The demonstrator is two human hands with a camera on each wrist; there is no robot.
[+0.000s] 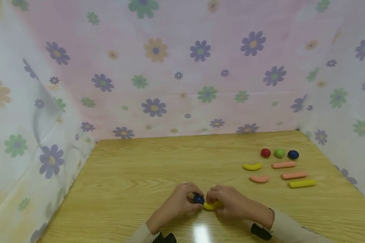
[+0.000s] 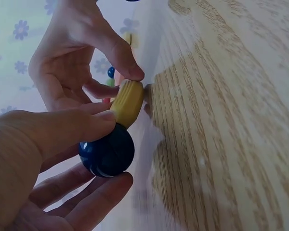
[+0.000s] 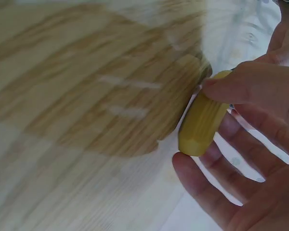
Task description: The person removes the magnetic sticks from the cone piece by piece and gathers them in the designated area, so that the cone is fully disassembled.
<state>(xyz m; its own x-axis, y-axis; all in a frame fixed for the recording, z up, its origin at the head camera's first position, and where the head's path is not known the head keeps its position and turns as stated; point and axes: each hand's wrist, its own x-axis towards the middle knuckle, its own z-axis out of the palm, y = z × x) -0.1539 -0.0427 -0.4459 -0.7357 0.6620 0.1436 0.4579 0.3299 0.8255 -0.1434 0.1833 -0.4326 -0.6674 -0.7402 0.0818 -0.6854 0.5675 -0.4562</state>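
Near the front of the wooden table, my left hand point(image 1: 180, 199) pinches a dark blue ball point(image 1: 198, 198) between thumb and fingers. Just to its right, my right hand point(image 1: 231, 202) holds a yellow curved piece point(image 1: 211, 206) with grooves along its side. In the left wrist view, one end of the yellow piece point(image 2: 127, 103) meets the blue ball point(image 2: 108, 151); whether they are joined cannot be told. The right wrist view shows the thumb and fingers of the right hand point(image 3: 260, 110) about the yellow piece point(image 3: 202, 120), with the ball hidden there.
At the table's right lie a red ball point(image 1: 265, 153), a green ball point(image 1: 279, 153) and another blue ball point(image 1: 293, 154). Below them are a yellow curved piece point(image 1: 252, 166), a pink curved piece point(image 1: 259, 179), two pink sticks point(image 1: 294, 175) and a yellow stick point(image 1: 302, 183). Flowered cloth point(image 1: 176, 60) surrounds the table.
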